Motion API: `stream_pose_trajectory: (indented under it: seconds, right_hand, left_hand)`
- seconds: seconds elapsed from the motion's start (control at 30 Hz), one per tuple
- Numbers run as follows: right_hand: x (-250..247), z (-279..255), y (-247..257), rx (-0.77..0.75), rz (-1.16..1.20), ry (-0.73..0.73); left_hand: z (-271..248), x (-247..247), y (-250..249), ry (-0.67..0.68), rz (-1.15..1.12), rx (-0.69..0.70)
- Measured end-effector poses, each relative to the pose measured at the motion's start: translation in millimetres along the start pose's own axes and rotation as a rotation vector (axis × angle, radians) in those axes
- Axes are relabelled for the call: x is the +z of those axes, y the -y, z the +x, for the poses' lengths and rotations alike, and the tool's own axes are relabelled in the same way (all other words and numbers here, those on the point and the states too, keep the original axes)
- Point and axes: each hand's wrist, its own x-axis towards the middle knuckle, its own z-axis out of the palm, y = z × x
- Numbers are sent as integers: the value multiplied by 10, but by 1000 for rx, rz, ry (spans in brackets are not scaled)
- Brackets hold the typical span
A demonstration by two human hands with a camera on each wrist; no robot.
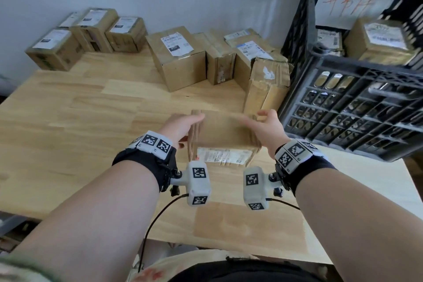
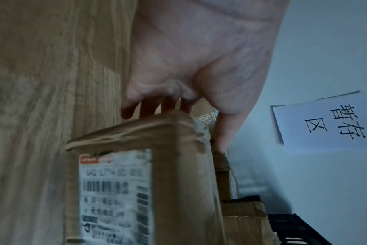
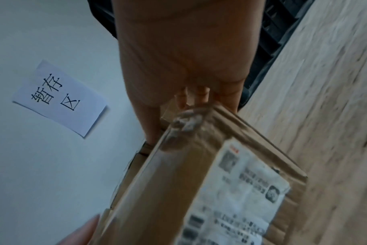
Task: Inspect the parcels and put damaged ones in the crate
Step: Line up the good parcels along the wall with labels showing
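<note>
I hold a brown cardboard parcel (image 1: 225,134) between both hands over the middle of the wooden table (image 1: 68,135). Its white shipping label (image 1: 220,155) faces me. My left hand (image 1: 185,126) grips the left end, with the thumb (image 2: 225,132) on one face and the fingers (image 2: 149,107) curled over the far edge. My right hand (image 1: 267,123) grips the right end in the same way. The wrist views show crushed, wrinkled corners on the parcel (image 2: 157,165) (image 3: 199,174). The black plastic crate (image 1: 343,112) stands just right of my right hand, with parcels (image 1: 380,41) inside.
More cardboard parcels line the back wall, with a group at the left (image 1: 91,34) and a big box in the middle (image 1: 180,57). A crumpled box (image 1: 267,84) leans against the crate. A paper sign with red writing (image 1: 352,0) hangs in the crate. A white sign (image 2: 325,122) is on the wall.
</note>
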Motion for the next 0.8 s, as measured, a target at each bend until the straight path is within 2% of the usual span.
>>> stream_pose_trajectory:
  seconds: [0.17,0.47,0.67,0.8]
  right_hand:
    - [27,0,-104,59,-158,94]
    - [9,37,8,75,-346,184]
    - [-5,17,-37,135,-270,234]
    - [-15,49,5,166,-70,241]
  left_hand:
    - [2,67,158,-74,38,-54]
    - [56,40,157,-70,133,-25]
    - [-39,42,88,-28,181,-104]
    - [11,35,54,-20,72,-80]
